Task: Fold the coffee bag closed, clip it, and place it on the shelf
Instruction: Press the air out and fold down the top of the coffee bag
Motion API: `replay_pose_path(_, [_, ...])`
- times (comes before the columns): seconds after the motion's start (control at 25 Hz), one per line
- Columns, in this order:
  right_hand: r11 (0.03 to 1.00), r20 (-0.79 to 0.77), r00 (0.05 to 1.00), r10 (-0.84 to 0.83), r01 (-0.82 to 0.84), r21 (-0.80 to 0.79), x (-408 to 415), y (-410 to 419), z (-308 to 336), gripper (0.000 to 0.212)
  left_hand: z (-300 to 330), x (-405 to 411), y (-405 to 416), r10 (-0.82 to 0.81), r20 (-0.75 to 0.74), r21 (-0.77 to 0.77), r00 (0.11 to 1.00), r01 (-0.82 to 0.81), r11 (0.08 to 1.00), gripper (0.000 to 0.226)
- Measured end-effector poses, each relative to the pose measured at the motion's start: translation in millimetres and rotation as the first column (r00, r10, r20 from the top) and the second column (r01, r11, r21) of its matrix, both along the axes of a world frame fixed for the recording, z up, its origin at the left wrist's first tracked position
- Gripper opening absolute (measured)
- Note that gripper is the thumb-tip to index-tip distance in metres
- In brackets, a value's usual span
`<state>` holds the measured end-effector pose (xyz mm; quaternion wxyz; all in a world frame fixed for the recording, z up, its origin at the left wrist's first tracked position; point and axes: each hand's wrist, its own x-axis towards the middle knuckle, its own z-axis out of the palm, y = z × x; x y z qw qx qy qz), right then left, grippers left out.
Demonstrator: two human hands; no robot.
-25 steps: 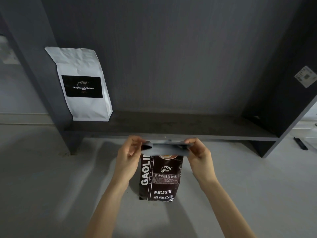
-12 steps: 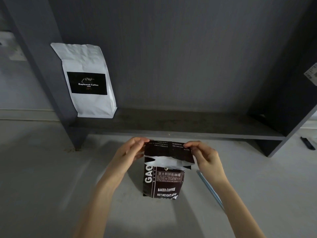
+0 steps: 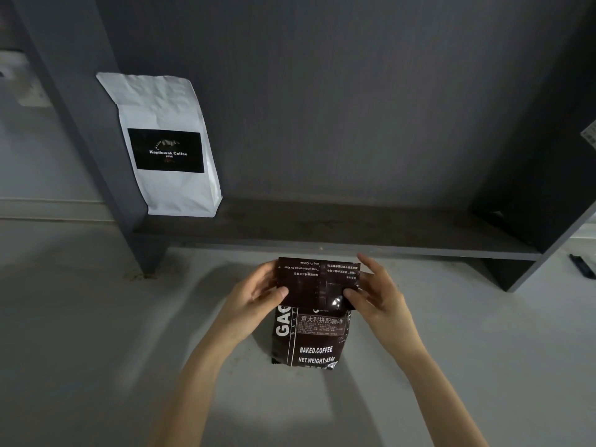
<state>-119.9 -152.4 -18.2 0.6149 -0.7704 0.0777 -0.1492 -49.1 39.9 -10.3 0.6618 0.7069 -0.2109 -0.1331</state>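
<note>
A dark brown coffee bag [image 3: 311, 340] stands upright on the grey surface in front of the shelf [image 3: 322, 232]. Its top flap is folded forward and down over the front, showing upside-down print. My left hand [image 3: 254, 301] pinches the flap's left side, thumb on the front. My right hand [image 3: 375, 296] pinches the right side the same way, its fingers partly spread behind. No clip is visible near the bag.
A white coffee bag [image 3: 167, 146] with a black label stands at the shelf's left end against the dark upright. The shelf's right wall [image 3: 548, 195] closes the other end. A small black object [image 3: 582, 266] lies on the surface at far right.
The flap has been folded further down over the bag's front, hiding the pale inner lining. Both hands shifted lower with it, and the view moved closer.
</note>
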Motion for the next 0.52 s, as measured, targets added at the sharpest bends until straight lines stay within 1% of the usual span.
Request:
replay_pose_path(0.16, [1.000, -0.040, 0.999, -0.003, 0.004, 0.012, -1, -1, -10, 0.039, -6, 1, -3, 0.012, 0.016, -0.003, 1.000, -0.012, 1.000, 0.040])
replay_pose_path(0.24, [1.000, -0.050, 0.999, -0.017, 0.017, -0.004, -1, 0, -12, 0.034, -10, 1, -6, 0.050, 0.047, 0.011, 0.998, -0.051, 0.999, 0.040])
replay_pose_path(0.36, [0.994, -0.049, 0.993, -0.108, 0.107, -0.026, 0, 2, -15, 0.025, -15, 0, -11, 0.130, 0.100, 0.006, 0.986, -0.131, 0.991, 0.038])
replay_pose_path(0.52, [0.982, -0.056, 0.981, -0.186, 0.186, -0.019, 0, 4, -15, 0.017, -18, -1, -10, 0.157, 0.074, -0.005, 0.985, -0.157, 0.988, 0.034])
